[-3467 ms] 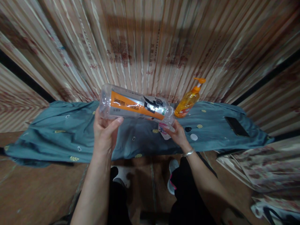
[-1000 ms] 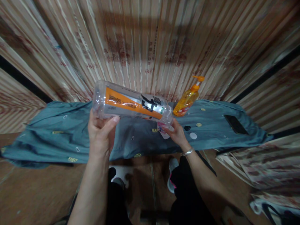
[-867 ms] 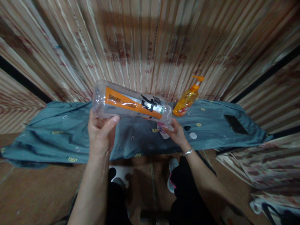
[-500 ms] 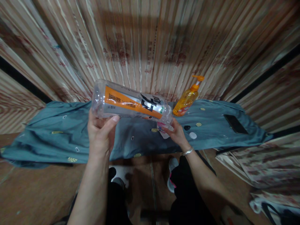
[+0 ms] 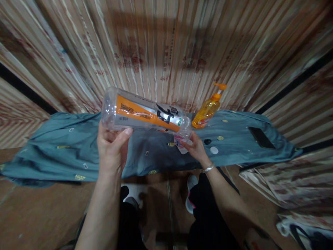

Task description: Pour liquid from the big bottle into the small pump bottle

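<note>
My left hand (image 5: 113, 147) is closed around the base end of a large clear plastic bottle (image 5: 140, 113) with an orange, grey and black label. The bottle lies tilted in the air, its neck pointing right and a little down. At that neck, my right hand (image 5: 195, 147) grips a small clear plastic bottle (image 5: 185, 132) with a pink and white label. The two mouths are close together; whether they touch, I cannot tell. Any liquid inside is hard to make out. A black cap (image 5: 207, 141) and a white cap (image 5: 214, 150) lie beside my right hand.
An orange pump bottle (image 5: 205, 113) stands behind my right hand. On the right of the green cloth-covered table (image 5: 62, 159) lies a black phone (image 5: 261, 138). A striped curtain (image 5: 145, 45) hangs behind the table, and dark poles (image 5: 293, 83) flank it.
Hardly anything differs. Both hands keep their hold, and the large bottle stays tilted at nearly the same angle.
</note>
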`<control>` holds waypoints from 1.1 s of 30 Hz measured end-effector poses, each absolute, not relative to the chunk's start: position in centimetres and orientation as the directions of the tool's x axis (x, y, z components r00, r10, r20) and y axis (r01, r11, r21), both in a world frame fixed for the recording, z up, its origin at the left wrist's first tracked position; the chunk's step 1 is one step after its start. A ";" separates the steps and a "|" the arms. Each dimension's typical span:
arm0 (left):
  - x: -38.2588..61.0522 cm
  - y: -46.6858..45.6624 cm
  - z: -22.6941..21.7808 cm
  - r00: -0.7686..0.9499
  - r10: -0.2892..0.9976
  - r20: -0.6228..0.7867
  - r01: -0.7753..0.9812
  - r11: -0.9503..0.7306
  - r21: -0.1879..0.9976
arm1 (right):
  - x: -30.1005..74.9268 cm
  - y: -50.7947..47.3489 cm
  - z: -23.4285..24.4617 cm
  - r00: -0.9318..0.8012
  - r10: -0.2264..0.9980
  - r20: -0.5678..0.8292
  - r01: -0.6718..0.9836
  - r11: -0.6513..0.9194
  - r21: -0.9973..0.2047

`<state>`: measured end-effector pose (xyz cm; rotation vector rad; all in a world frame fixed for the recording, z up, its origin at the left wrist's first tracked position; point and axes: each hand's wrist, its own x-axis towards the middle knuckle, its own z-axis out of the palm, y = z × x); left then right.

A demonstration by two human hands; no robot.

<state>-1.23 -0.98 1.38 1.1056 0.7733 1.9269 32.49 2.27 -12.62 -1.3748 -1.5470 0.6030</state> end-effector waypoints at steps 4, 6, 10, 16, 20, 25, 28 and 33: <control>-1.1 -0.9 1.3 -0.335 0.844 0.418 -0.330 -0.521 0.787 | 32.5 2.2 -12.6 0.072 0.940 0.333 0.482 0.259 -0.837; -1.0 -0.9 1.3 -0.340 0.841 0.421 -0.330 -0.526 0.784 | 32.5 2.3 -12.7 0.072 0.940 0.333 0.473 0.262 -0.841; -0.9 -0.8 1.3 -0.334 0.833 0.440 -0.311 -0.539 0.783 | 32.6 2.3 -12.9 0.075 0.940 0.333 0.474 0.260 -0.841; -1.0 -0.9 1.3 -0.349 0.841 0.414 -0.314 -0.521 0.794 | 32.5 2.2 -12.7 0.077 0.938 0.339 0.467 0.267 -0.843; -1.3 -1.0 1.6 -0.317 0.849 0.423 -0.301 -0.513 0.804 | 32.6 2.2 -12.7 0.072 0.940 0.334 0.469 0.263 -0.843; -1.4 -1.0 1.7 -0.303 0.846 0.438 -0.285 -0.519 0.806 | 32.6 2.3 -12.8 0.062 0.943 0.328 0.466 0.264 -0.845; -1.5 -1.0 1.5 -0.306 0.846 0.437 -0.279 -0.519 0.808 | 32.5 2.3 -12.7 0.076 0.945 0.318 0.461 0.249 -0.852; -1.6 -1.0 1.4 -0.312 0.849 0.427 -0.285 -0.512 0.810 | 32.4 2.1 -12.3 0.076 0.949 0.305 0.474 0.234 -0.849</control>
